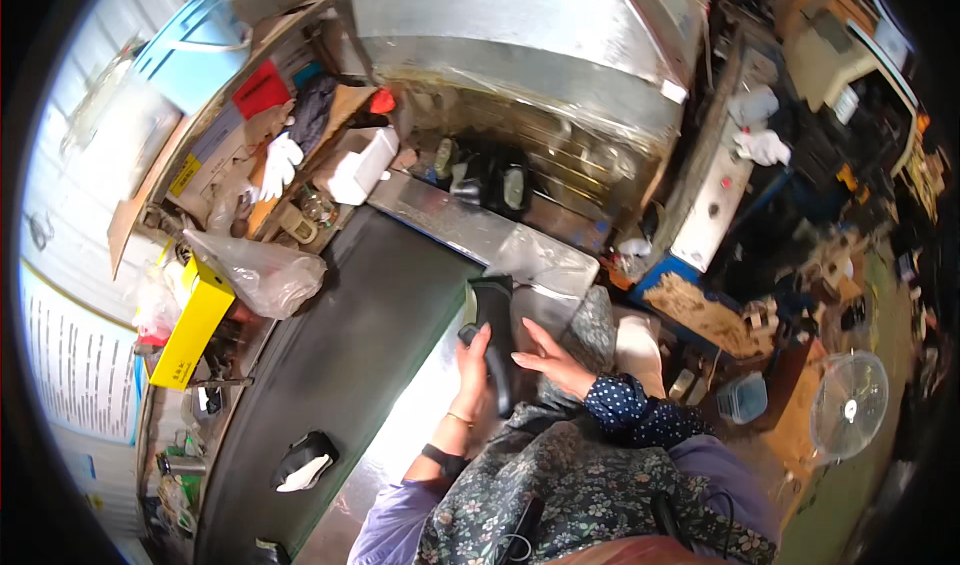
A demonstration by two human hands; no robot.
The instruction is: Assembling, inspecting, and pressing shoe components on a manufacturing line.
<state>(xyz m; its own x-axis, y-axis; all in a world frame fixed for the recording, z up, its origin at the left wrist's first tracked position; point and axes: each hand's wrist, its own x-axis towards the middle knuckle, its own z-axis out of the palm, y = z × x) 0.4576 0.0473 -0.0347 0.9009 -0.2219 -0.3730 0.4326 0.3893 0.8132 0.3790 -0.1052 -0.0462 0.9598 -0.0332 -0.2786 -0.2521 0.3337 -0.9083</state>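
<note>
In front of my body my left hand [473, 370] is closed round a long black piece [492, 310], which looks like a boot or shoe part. Its thumb lies along the near side, and its other fingers are partly hidden. Just right of the piece, my right hand [556, 358] is open, fingers apart, holding nothing. A black and white shoe part [306, 462] lies on the dark conveyor belt [385, 285] to my left. At the belt's bottom edge another dark piece [270, 551] shows in part.
Beyond the belt's left side, a cluttered shelf carries a yellow box [192, 323], a plastic bag [262, 270] and white gloves [280, 165]. A metal-hooded machine [500, 55] stands at the far end. To the right are a fan [848, 407] and a blue plastic tub [742, 399].
</note>
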